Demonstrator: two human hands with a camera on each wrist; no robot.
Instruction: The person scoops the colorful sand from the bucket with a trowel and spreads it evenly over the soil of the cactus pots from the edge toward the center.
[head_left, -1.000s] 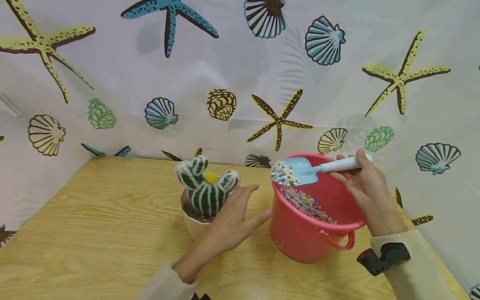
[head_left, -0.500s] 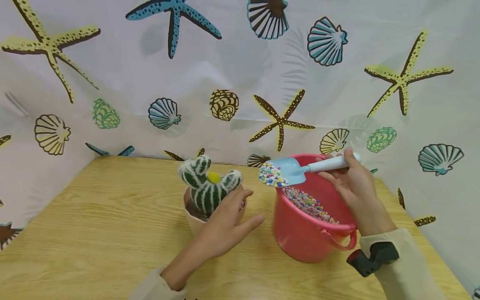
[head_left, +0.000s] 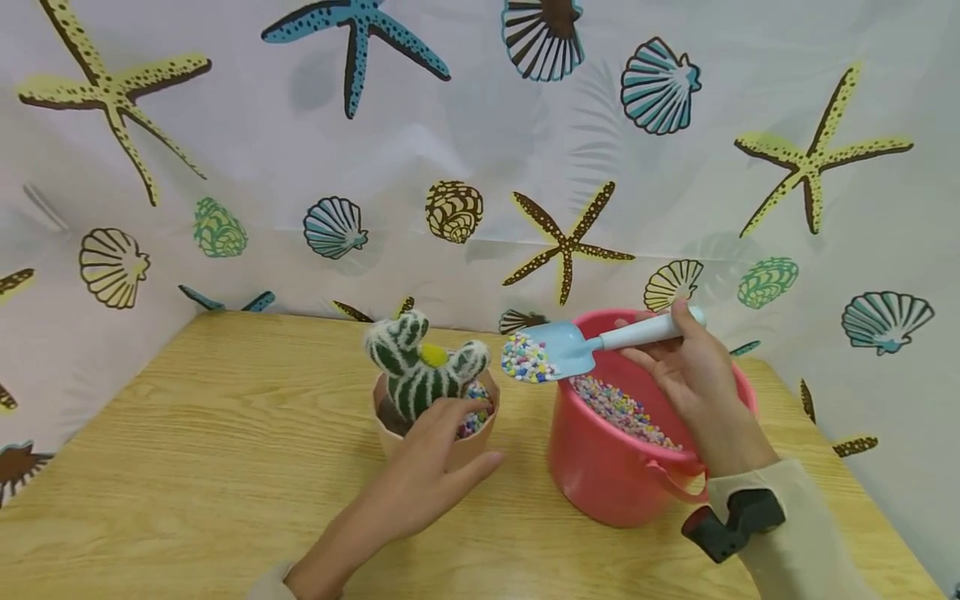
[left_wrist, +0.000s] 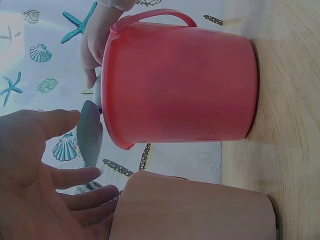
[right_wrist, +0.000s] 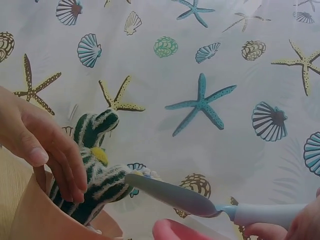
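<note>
Looking light and stiff, the blue scoop (head_left: 572,348) carries loose beads (head_left: 528,358) that would probably roll off at a tilt, so its smooth handle (head_left: 637,332), pinched between thumb and fingers of the right hand (head_left: 701,375), seems the place to hold. It juts past the rim of the red bucket (head_left: 607,467) toward the cactus (head_left: 420,393) pot (head_left: 477,446), where the left hand (head_left: 420,471) hovers, thumb apart from fingers; whether it touches the pot I cannot tell.
</note>
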